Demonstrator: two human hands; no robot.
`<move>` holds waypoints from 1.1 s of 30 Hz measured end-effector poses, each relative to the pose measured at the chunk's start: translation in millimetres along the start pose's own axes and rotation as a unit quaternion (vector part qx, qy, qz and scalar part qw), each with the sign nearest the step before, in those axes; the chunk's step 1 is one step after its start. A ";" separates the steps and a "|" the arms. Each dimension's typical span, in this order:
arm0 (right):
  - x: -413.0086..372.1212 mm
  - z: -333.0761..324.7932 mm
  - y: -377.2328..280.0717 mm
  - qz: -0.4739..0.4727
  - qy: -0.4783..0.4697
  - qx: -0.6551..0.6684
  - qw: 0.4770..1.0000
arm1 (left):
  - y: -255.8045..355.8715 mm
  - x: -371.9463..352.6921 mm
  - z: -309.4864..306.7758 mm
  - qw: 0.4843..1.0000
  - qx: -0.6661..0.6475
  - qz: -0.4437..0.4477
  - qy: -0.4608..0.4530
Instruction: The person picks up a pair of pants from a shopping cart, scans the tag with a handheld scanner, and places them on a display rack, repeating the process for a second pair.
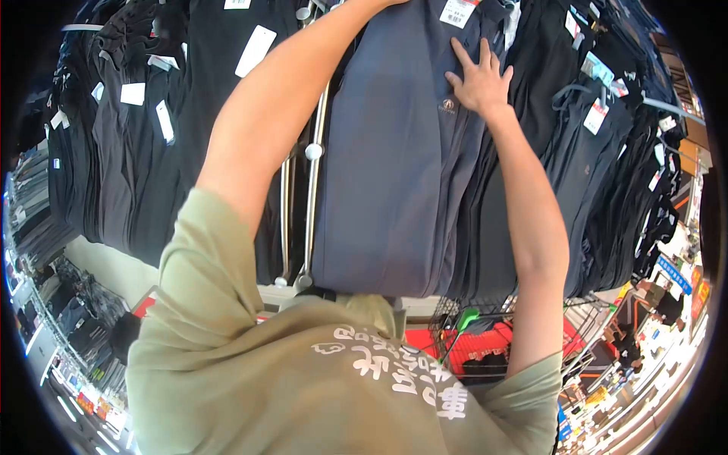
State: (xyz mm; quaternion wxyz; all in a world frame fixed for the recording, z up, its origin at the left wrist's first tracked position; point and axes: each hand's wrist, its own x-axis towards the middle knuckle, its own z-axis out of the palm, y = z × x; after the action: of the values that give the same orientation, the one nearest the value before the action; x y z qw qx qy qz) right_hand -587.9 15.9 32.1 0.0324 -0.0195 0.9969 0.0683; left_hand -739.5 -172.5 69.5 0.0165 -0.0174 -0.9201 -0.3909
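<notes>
A pair of dark blue-grey trousers (387,152) hangs full length in front of me, with a white and red price tag (459,12) near its top and a small round logo on it. My right hand (483,82) lies on the upper right of these trousers with its fingers spread, holding nothing. My left arm reaches up to the top edge of the view, beside the waist end of the trousers. Only a sliver of my left hand (394,2) shows there; its fingers are cut off by the frame.
Black trousers (227,83) with white tags hang to the left, and more dark trousers (599,144) hang to the right. Metal rack posts (314,152) stand left of centre. A wire shopping cart (462,322) is below. Shelves of folded clothing (45,220) line the far left.
</notes>
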 end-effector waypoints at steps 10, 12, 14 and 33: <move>-255.6 -104.9 57.7 -0.029 0.052 0.133 0.989 | -39.1 -351.6 -73.9 0.979 -0.160 0.100 -0.078; -342.0 -113.0 70.9 0.033 -0.003 0.153 0.988 | -25.0 -385.5 -73.3 0.964 -0.189 0.150 -0.112; -434.9 -116.3 73.9 0.114 -0.036 0.181 0.976 | -5.7 -401.7 -69.0 0.957 -0.185 0.169 -0.147; -784.4 126.0 79.4 0.657 0.197 0.458 0.565 | 166.4 -667.6 176.9 0.704 -0.109 0.386 -0.586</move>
State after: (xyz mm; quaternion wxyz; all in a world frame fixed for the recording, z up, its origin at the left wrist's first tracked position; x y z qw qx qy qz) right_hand 198.6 138.8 -29.0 -0.2145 0.6458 0.6134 -0.4008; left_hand -68.2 57.5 37.0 -0.3784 -0.5984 -0.6084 -0.3585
